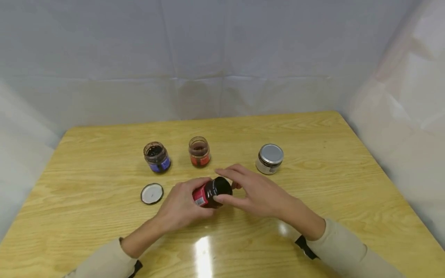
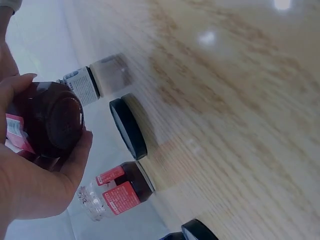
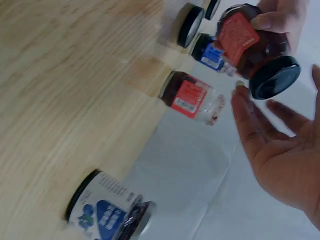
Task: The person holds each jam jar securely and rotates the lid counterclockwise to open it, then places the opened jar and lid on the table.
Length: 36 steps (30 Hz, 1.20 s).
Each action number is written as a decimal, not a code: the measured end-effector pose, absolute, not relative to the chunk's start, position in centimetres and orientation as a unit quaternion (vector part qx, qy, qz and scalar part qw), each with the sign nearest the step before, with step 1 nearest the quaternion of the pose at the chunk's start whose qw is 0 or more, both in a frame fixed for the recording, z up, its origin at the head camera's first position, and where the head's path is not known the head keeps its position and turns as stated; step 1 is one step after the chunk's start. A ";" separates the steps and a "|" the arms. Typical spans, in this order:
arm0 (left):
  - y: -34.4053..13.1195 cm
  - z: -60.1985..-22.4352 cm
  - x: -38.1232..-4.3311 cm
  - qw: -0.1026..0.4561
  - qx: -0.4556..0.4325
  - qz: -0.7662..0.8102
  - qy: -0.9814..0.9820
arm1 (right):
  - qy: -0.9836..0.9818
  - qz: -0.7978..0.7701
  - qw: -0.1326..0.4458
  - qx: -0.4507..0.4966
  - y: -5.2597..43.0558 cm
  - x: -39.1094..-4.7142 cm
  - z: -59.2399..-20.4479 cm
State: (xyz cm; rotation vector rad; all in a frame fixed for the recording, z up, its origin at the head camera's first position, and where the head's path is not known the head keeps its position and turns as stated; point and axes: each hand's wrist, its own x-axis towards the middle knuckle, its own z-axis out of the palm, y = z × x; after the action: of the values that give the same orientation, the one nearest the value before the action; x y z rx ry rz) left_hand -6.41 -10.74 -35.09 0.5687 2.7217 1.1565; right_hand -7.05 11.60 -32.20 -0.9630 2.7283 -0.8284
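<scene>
Most of the holding fell to the left hand, which was wrapped round the held jar, probably to steady the glass. This jar was tilted and lifted clear of the counter, its black lid turned towards the right hand, perhaps because that put the lid within easy reach. The right hand's fingers were spread about the lid, thumb by its near edge; how firmly they pressed, if at all, I could not tell.

Just beside the left hand lay a loose lid, pale lining up, possibly to keep its inner face off the wood. A second loose lid showed in the left wrist view. Beyond stood the blue-labelled jar and the open red-labelled jar, upright and uncapped, near each other and presumably so set to avoid spills. The silver-lidded jar stood farther right, capped, apart from that pair.

Counted up: four jars, two open and two capped; four lids, two loose and two on; two hands, both at one jar; and white sheeting behind
</scene>
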 end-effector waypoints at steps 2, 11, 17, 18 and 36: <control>-10.7 -35.1 -6.4 0.062 0.189 0.376 0.905 | 0.907 -0.273 0.065 -0.313 11.3 -6.9 -32.0; -10.8 -35.4 -6.1 0.071 0.191 0.363 0.909 | 0.858 -0.264 0.008 -0.441 11.9 -7.4 -32.5; -10.9 -35.7 -6.1 0.066 0.187 0.364 0.910 | 0.880 -0.282 0.066 -0.376 11.8 -7.1 -32.7; -10.9 -35.7 -6.1 0.061 0.185 0.360 0.912 | 0.888 -0.285 0.078 -0.352 11.7 -6.9 -32.7; -10.9 -35.6 -5.9 0.060 0.179 0.348 0.918 | 0.871 -0.301 0.062 -0.383 11.3 -7.0 -32.9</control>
State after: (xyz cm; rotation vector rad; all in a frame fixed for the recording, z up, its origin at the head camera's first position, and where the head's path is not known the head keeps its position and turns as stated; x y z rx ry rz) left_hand -5.90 -10.86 -35.64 0.5430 2.7788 1.0534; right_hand -6.97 11.31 -32.89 -1.1580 2.6328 -0.9111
